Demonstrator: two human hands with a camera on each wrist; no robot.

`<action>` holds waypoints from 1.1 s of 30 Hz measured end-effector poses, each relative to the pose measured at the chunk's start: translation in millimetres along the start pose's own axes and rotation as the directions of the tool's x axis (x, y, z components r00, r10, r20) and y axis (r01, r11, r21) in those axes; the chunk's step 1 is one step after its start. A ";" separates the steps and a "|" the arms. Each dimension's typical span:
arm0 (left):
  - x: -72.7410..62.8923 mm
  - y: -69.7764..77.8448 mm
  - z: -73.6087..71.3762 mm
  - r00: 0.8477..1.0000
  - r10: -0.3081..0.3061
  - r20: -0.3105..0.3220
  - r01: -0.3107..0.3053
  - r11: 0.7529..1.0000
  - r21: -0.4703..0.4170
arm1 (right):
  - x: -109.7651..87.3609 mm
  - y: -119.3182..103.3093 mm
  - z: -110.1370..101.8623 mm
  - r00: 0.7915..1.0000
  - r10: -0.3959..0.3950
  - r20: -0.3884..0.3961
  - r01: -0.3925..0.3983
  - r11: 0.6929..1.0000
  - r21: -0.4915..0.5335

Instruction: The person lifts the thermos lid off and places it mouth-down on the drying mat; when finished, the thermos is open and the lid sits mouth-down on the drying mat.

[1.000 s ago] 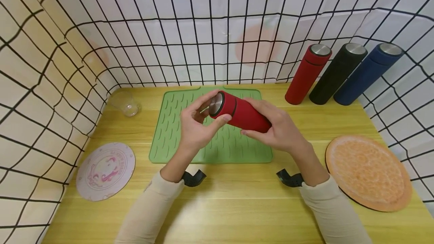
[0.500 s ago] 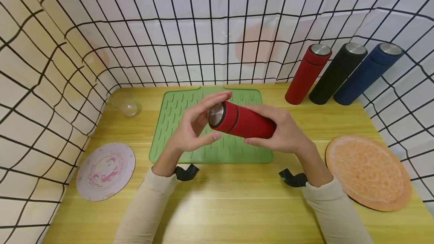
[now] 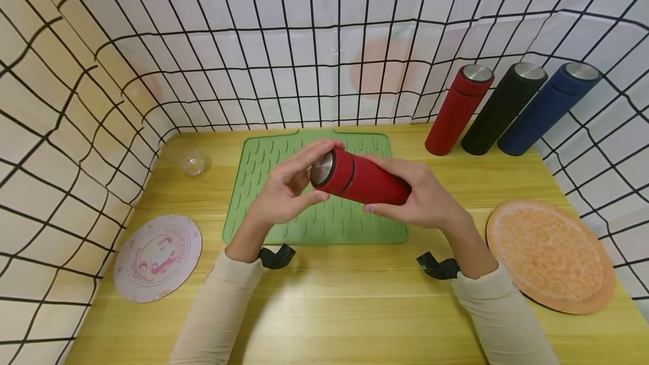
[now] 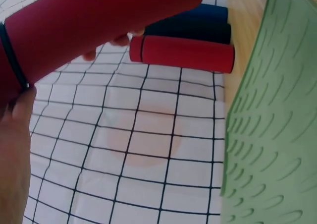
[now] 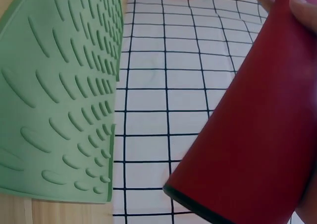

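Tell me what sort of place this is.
Likely a screened-off tabletop workspace: grid-patterned sheeting rises behind and beside the wooden table, which bears a green mat and a standing row of three flasks.

Held red flask [image 3: 380, 183]: matt, smooth body; cap top [image 3: 321, 169] bare metal, satin sheen. Green mat [image 3: 256, 190]: rubbery, matt, ridged. Table [image 3: 345, 314]: wood-grain, slight gloss (solid or laminate, can't tell). Cup [image 3: 194, 165]: clear, glossy. Sleeves [image 3: 218, 303]: matt cloth.

Forearms [image 3: 215, 311] slant up from the lower edge; near centre the left hand [image 3: 281, 193] cups, its fingers [image 3: 304, 157] seemingly bent but partly hidden; the right hand [image 3: 426, 193] grips.
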State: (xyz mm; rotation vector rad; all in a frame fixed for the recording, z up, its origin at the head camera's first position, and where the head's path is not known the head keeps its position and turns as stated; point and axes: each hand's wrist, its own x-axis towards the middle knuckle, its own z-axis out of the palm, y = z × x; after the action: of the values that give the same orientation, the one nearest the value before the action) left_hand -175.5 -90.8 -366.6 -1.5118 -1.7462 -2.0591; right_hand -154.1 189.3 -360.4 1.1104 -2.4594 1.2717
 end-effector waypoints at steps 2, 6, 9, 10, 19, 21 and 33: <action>0.4 0.0 2.2 0.998 -0.019 -0.063 0.020 1.000 0.023 | 0.4 0.4 0.8 1.000 -0.007 -0.025 0.006 0.999 -0.033; 2.4 1.4 11.2 0.960 -0.075 -0.269 0.097 0.993 0.070 | 1.0 0.6 4.0 0.993 -0.034 -0.109 0.020 0.992 -0.125; 3.7 2.3 18.4 0.899 -0.124 -0.421 0.178 0.980 0.090 | 2.0 0.7 7.1 0.985 -0.056 -0.162 0.026 0.983 -0.180; 4.1 2.7 20.3 0.876 -0.142 -0.460 0.205 0.975 0.090 | 2.5 0.6 8.0 0.983 -0.059 -0.173 0.025 0.981 -0.192; 6.7 3.9 12.8 0.976 -0.046 -0.213 0.058 0.997 0.051 | 1.9 0.5 6.1 0.988 -0.046 -0.150 0.028 0.992 -0.120; 6.9 5.9 9.4 0.994 -0.002 -0.112 0.004 1.000 0.021 | 1.6 0.6 4.7 0.990 -0.051 -0.131 0.040 0.995 -0.089; 2.7 4.3 2.7 1.000 0.016 -0.002 -0.016 0.993 -0.114 | -1.3 -2.2 -0.4 0.999 -0.008 -0.053 0.010 0.999 0.036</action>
State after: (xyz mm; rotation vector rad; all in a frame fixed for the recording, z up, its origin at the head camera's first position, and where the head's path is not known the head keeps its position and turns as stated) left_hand -172.7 -88.8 -362.0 -1.5481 -1.6358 -2.1861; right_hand -151.7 189.5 -359.3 1.0803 -2.4004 1.3304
